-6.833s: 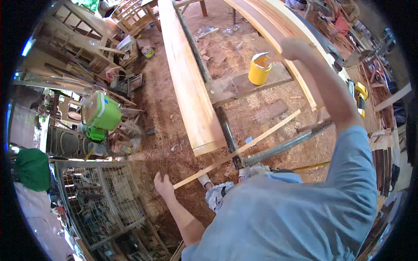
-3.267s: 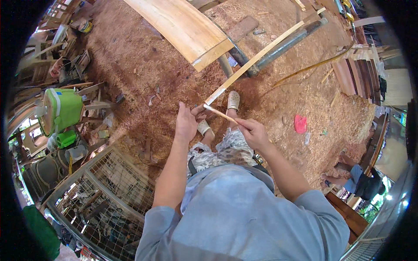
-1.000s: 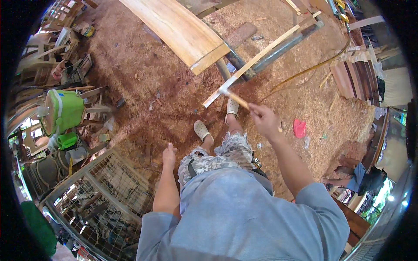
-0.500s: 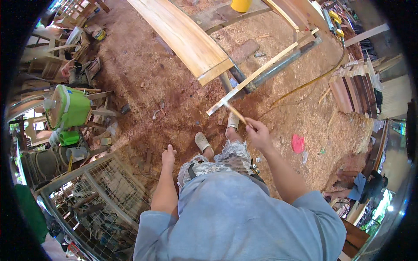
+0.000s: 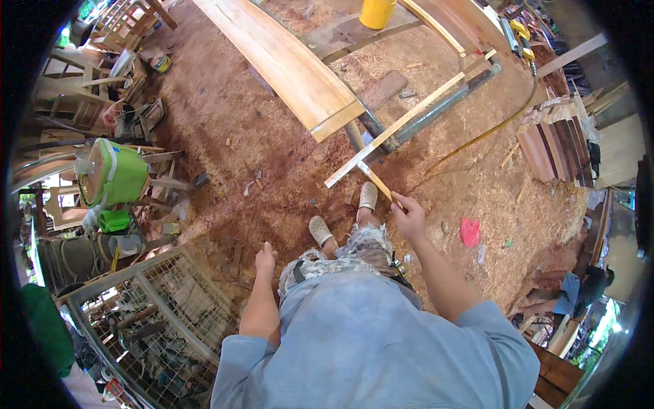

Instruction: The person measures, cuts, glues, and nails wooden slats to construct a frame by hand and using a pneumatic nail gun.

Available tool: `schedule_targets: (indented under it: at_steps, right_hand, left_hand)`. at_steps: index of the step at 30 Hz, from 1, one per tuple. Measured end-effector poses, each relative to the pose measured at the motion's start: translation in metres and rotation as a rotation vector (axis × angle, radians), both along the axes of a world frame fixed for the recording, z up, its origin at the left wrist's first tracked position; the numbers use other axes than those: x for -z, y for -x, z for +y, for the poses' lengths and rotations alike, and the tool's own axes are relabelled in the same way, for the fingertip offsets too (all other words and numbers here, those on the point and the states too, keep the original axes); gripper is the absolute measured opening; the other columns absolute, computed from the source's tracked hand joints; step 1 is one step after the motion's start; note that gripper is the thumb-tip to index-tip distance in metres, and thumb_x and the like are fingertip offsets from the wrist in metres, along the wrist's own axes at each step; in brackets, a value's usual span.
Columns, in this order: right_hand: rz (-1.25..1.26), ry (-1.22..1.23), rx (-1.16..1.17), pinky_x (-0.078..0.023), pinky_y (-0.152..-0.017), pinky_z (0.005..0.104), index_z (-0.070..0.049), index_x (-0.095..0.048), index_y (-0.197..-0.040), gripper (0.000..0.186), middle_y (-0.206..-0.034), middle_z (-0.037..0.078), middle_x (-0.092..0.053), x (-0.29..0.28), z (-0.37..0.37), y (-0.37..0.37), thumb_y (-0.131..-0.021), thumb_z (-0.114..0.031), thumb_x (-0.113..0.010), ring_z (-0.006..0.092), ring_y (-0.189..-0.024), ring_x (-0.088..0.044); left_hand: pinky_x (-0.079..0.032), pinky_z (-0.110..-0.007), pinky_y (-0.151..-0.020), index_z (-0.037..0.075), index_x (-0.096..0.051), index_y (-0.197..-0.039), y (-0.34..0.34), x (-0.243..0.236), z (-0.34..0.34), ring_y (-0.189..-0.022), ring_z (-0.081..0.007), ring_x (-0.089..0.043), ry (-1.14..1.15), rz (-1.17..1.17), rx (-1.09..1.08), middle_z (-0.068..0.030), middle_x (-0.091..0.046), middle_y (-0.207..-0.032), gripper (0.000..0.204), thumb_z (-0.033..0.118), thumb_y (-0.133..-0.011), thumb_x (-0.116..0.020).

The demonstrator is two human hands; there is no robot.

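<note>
Right hand [image 5: 409,217] on stick [image 5: 377,182], white coating [image 5: 349,167] longer along strip [image 5: 419,110] than earlier

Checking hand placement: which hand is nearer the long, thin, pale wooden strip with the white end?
Right. The right hand is close to the strip, its slim wooden-handled tool meeting the white part; the left hand is farther off, below and left of that end.
</note>
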State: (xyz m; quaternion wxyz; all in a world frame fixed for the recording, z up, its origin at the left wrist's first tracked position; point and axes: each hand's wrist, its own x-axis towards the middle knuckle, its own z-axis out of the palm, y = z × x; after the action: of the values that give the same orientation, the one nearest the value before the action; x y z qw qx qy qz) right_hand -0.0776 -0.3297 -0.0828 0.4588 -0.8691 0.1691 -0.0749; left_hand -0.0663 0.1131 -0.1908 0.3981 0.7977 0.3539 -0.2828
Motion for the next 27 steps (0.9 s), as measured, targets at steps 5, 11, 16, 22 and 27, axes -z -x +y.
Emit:
schedule_targets:
  at_steps: [5, 11, 16, 22, 27]
  right_hand:
    - [0.245, -0.613, 0.115, -0.046, -0.06, 0.0234, -0.003, -0.062, -0.125, 0.031, -0.08, 0.002, -0.063, -0.01, 0.001, -0.024, -0.097, -0.014, -0.055, 0.0092, -0.066, -0.055]
    - [0.377, -0.694, 0.07, -0.042, -0.048, 0.024, -0.001, -0.059, -0.124, 0.032, -0.074, 0.002, -0.062, -0.011, -0.009, -0.006, -0.099, -0.019, -0.052, 0.009, -0.055, -0.053]
    - [0.282, -0.741, 0.08, -0.04, -0.044, 0.0237, 0.0, -0.062, -0.119, 0.029, -0.07, 0.002, -0.06, -0.013, -0.017, -0.025, -0.098, -0.017, -0.053, 0.0091, -0.05, -0.051]
    - [0.445, -0.787, -0.017, -0.04, -0.046, 0.0253, -0.001, -0.062, -0.119, 0.029, -0.07, 0.003, -0.06, 0.021, -0.011, -0.016, -0.097, -0.019, -0.055, 0.0099, -0.052, -0.051]
    - [0.218, -0.493, 0.02, -0.043, -0.057, 0.0229, 0.0, -0.063, -0.122, 0.032, -0.079, 0.0, -0.063, 0.003, -0.042, -0.002, -0.095, -0.016, -0.059, 0.0075, -0.066, -0.055]
  left_hand:
    - [-0.048, -0.04, -0.082, -0.012, -0.063, -0.106, -0.001, -0.011, -0.007, -0.089, -0.0273, -0.066, 0.03, 0.026, 0.068, -0.0182, -0.072, -0.098, 0.068, 0.054, -0.096, -0.046]
    - [-0.047, -0.041, -0.081, -0.01, -0.065, -0.098, -0.014, -0.011, -0.02, -0.089, -0.0278, -0.066, 0.063, -0.01, 0.059, -0.0187, -0.072, -0.096, 0.068, 0.054, -0.097, -0.043]
    - [-0.046, -0.042, -0.084, -0.01, -0.067, -0.093, -0.024, -0.012, -0.034, -0.091, -0.0299, -0.066, 0.024, -0.06, 0.164, -0.019, -0.072, -0.094, 0.07, 0.055, -0.098, -0.039]
    - [-0.048, -0.041, -0.078, -0.004, -0.074, -0.088, 0.002, 0.026, -0.002, -0.079, -0.0287, -0.065, -0.036, -0.096, 0.088, -0.0166, -0.071, -0.084, 0.068, 0.055, -0.095, -0.041]
    - [-0.044, -0.042, -0.093, -0.013, -0.06, -0.113, -0.009, -0.011, -0.017, -0.102, -0.0319, -0.064, 0.094, 0.031, 0.057, -0.0213, -0.07, -0.104, 0.069, 0.052, -0.097, -0.044]
